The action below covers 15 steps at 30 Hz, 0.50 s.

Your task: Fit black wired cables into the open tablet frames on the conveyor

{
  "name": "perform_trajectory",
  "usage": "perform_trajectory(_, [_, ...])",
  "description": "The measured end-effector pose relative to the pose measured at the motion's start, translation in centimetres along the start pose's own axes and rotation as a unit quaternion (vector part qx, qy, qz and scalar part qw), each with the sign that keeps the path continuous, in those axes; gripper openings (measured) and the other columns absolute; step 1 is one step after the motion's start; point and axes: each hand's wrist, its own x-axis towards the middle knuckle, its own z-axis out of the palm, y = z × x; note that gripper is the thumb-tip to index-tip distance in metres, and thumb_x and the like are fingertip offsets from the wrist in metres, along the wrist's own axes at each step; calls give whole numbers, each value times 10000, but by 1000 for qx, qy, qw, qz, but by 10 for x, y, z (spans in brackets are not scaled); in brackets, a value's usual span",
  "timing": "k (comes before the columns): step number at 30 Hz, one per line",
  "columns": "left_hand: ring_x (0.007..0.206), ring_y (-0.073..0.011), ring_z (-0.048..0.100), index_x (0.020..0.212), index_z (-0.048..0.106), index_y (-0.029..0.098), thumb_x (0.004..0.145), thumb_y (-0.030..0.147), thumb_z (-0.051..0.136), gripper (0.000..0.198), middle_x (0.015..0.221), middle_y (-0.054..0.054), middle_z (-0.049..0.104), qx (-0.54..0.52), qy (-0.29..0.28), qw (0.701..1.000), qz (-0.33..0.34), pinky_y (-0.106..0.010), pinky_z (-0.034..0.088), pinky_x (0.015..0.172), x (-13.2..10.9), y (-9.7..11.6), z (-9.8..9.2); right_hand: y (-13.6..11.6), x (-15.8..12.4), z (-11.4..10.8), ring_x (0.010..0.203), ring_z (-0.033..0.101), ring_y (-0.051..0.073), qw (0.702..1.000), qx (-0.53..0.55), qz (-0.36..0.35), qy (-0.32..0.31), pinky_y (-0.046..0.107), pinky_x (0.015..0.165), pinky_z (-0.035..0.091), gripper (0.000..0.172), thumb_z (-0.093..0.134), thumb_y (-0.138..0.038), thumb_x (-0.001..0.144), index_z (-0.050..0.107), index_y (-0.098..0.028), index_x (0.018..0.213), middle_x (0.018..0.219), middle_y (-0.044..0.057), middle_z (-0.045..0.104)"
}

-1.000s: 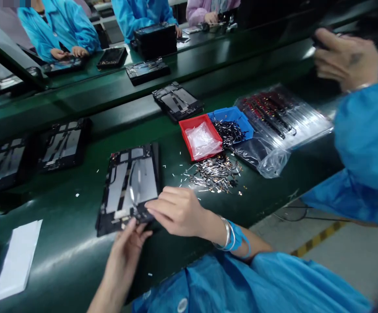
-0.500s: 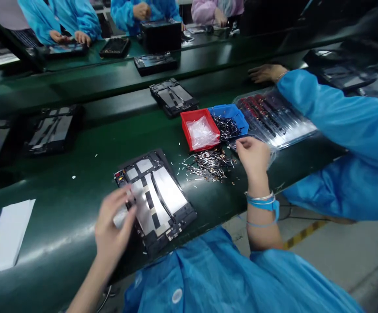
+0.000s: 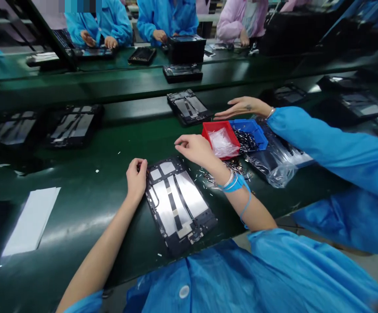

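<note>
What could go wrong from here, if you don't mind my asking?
The right hand and its forearm sit close above the loose metal pieces, and might sweep some onto the tablet frame, where they could lodge. A co-worker's hand reaches in just beside the red bin and might knock it or bump the right hand.

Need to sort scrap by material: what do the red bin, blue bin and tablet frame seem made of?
The red bin and blue bin look like moulded plastic: smooth, evenly coloured, slightly glossy walls. The tablet frame has a matte black rim, either plastic or coated metal; the view can't settle which. Its silver panels shine like metal sheet or foil, crossed by dark strips that look like tape.
</note>
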Motion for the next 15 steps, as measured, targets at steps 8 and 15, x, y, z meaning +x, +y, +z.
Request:
perform_trajectory(8, [698,-189,505,635,491,203,875,370,430,299,655,-14,513,-22,-17,1000,-12,-304,365,680,3,6,-3,16,-41,-16,601,600,138,998,-4,-5,55,277,600,426,148,584,-217,788,729,-186,788,662,2,691])
perform_trajectory(15, [691,-192,501,672,563,204,808,330,500,196,658,-7,531,-33,-17,999,-29,-306,371,677,4,2,1,87,-103,-51,646,592,183,914,-74,174,359,316,653,446,241,534,-365,802,693,-184,797,721,51,699])
